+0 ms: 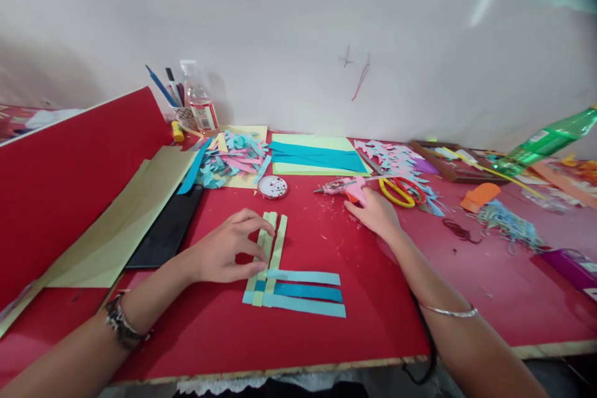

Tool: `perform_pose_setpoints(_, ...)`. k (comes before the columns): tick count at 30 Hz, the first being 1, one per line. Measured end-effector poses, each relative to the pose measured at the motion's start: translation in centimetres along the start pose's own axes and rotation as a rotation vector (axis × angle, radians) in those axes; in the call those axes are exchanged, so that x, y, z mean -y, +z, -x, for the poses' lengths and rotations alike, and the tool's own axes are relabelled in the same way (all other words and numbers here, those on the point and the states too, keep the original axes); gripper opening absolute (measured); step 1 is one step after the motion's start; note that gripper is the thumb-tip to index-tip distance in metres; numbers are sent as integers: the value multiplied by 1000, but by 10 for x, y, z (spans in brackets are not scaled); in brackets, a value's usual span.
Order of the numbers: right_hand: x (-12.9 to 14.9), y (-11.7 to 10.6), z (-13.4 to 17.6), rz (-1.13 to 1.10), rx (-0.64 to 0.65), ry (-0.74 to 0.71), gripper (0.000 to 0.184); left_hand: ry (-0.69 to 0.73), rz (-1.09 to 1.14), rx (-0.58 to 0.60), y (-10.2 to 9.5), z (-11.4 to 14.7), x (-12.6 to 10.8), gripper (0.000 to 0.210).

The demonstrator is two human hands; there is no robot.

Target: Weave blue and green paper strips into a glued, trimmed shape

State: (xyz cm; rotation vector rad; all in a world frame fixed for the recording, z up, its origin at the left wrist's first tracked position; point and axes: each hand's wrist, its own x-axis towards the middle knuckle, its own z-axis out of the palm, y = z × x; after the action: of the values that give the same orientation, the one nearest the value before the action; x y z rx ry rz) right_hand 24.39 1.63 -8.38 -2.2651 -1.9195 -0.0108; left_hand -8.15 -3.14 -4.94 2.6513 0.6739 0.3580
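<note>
Woven paper strips lie on the red tabletop in front of me: light green strips [278, 242] run away from me, crossing light blue strips [305, 305] and a darker blue strip [308, 290]. Over the left part of this weave is my left hand [237, 245], its fingers apart and curved, fingertips at the green strips. Farther right, my right hand [377, 214] is closed round the handle of a pink glue gun [342, 188], whose nozzle points left. Its fingers are partly hidden behind the hand.
Past the weave sit a round lid [273, 187], blue and green paper sheets [321, 158] and a pile of paper scraps [237, 158]. Scissors [398, 191] lie beyond my right hand. A water bottle [200, 99] stands back left; a green bottle [545, 140] leans at right.
</note>
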Motion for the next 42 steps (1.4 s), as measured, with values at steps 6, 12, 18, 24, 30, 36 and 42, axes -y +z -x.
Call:
perform_pose_setpoints(6,1,0,1,-5,-9,6,40,-46,-25,-56,1,2,8,37)
perform_pose_setpoints(12,2,0,3,22,-48,-27,39,-56,-67,-116,4,2,12,38)
perform_pose_setpoints(18,1,-3,5,79,-59,-57,43,-96,-122,-90,4,3,11,39)
perform_pose_setpoints(24,2,-7,6,93,-47,-55,45,-98,-93,-4,6,5,18,45)
perform_pose_setpoints(30,3,-5,6,100,-45,-36,45,-163,-65,44,10,8,21,56)
perform_pose_setpoints(36,4,-6,7,101,-31,-35,46,-173,-75,59,11,8,20,58)
perform_pose_setpoints(42,6,-9,9,93,-24,-29,44,-166,-75,72,12,8,22,59)
